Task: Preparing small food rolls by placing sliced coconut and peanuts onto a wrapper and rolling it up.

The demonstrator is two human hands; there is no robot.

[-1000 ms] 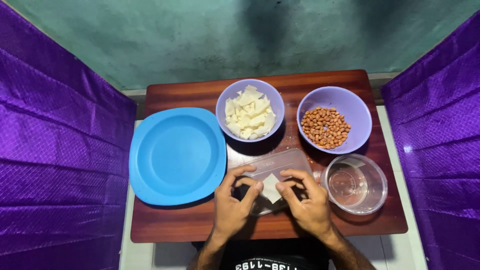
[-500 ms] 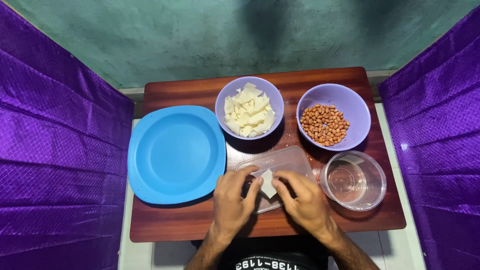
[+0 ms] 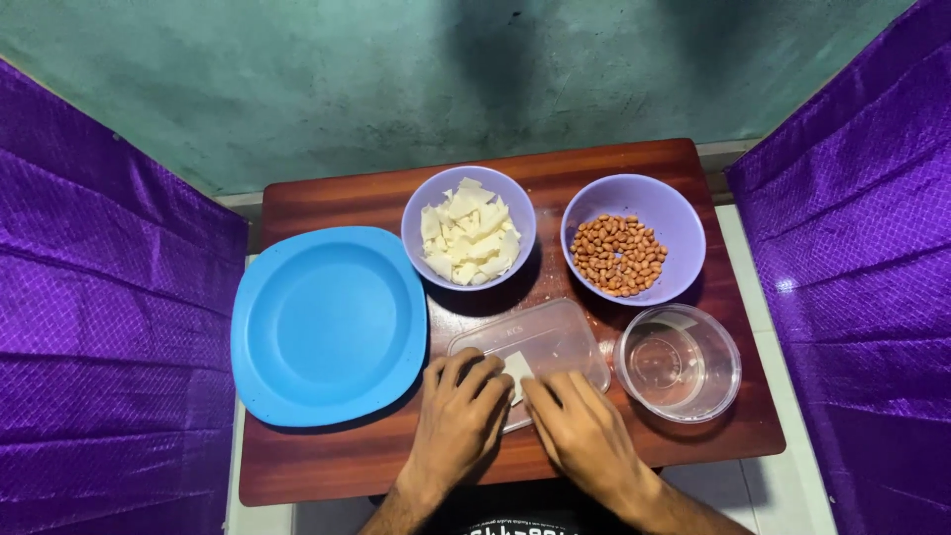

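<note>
Overhead, looking straight down on 1 small table, 2 hands at its near edge.
Table: dark red-brown wood [image 3: 376,466], purple quilted cloth hanging on the left [image 3: 109,347] and right [image 3: 852,248], green wall at the far side.
Left hand: [image 3: 459,416] palm down on the near left part of a clear flat plastic lid [image 3: 550,342], fingers bent and pressed on it, not wrapped round anything.
Right hand: [image 3: 580,426] palm down just beside the left hand, fingers curled onto the lid's near edge; fingertips of the 2 hands nearly meet.
White piece: small pale square [image 3: 517,369] on the lid between the fingertips of both hands; cannot tell whether either hand pinches it.
Lid position: near centre of the table, between the blue plate and the clear bowl.
Blue plate: [image 3: 327,327] large, left of the hands.
Far centre bowl: lilac [image 3: 416,223], holds white flat chips.
Far right bowl: lilac [image 3: 684,223], holds peanuts.
Clear bowl: [image 3: 728,362] round, see-through, right of the lid, just beside it.
</note>
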